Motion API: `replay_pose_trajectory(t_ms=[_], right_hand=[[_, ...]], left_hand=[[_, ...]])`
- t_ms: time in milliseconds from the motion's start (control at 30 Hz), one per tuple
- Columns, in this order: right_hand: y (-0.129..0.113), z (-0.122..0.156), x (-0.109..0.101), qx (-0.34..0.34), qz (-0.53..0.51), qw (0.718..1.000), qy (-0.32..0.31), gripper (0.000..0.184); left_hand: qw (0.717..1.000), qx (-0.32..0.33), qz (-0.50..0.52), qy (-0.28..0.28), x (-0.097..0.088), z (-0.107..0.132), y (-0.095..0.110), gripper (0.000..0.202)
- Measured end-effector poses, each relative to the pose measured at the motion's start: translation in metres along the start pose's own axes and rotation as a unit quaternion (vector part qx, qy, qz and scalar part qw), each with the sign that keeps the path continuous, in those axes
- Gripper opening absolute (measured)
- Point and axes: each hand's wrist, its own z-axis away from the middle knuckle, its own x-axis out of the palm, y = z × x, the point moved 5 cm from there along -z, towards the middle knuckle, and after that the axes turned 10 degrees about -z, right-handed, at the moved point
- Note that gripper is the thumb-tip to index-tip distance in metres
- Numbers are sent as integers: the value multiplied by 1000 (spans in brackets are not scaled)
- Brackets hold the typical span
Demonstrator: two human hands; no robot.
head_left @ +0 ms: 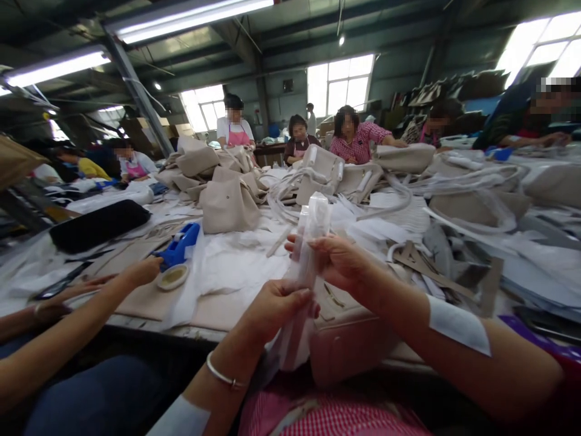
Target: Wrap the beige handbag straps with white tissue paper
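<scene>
Both my hands grip a long translucent plastic strip (305, 254), folded lengthwise and held upright in front of me. My left hand (284, 306), a metal bangle on its wrist, pinches the lower part. Higher up, my right hand (333, 257) has its thumb and fingers closed on the strip. Just behind and below lies a beige bag (349, 339) at the table edge, partly covered by my right forearm. White paper sheets (242, 260) spread over the table beyond my left hand.
At left, a co-worker's hand (147, 270) holds a blue tape dispenser (180, 245) beside a tape roll (173, 277). A black padded piece (100, 226) lies farther left. Beige bags (229, 203) are piled across the back. Beige strips (436, 272) lie right. Several people work around the table.
</scene>
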Motion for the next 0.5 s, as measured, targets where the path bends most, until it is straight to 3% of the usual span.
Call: replay_pose_trajectory(t_ms=[100, 267, 367, 433, 500], right_hand=[[7, 7, 3, 18, 44, 999, -3, 15], [4, 14, 5, -61, 195, 978, 30, 11], [5, 15, 4, -86, 211, 973, 27, 15], [1, 14, 6, -102, 208, 973, 18, 17], [-9, 12, 11, -129, 194, 972, 14, 16]], left_hand=[[999, 5, 4, 33, -1, -7, 8, 29], [997, 57, -13, 60, 3, -23, 28, 26], [991, 87, -37, 96, 0, -32, 38, 27], [990, 113, -20, 77, -2, -33, 42, 27], [991, 132, -16, 23, -2, -28, 45, 31]])
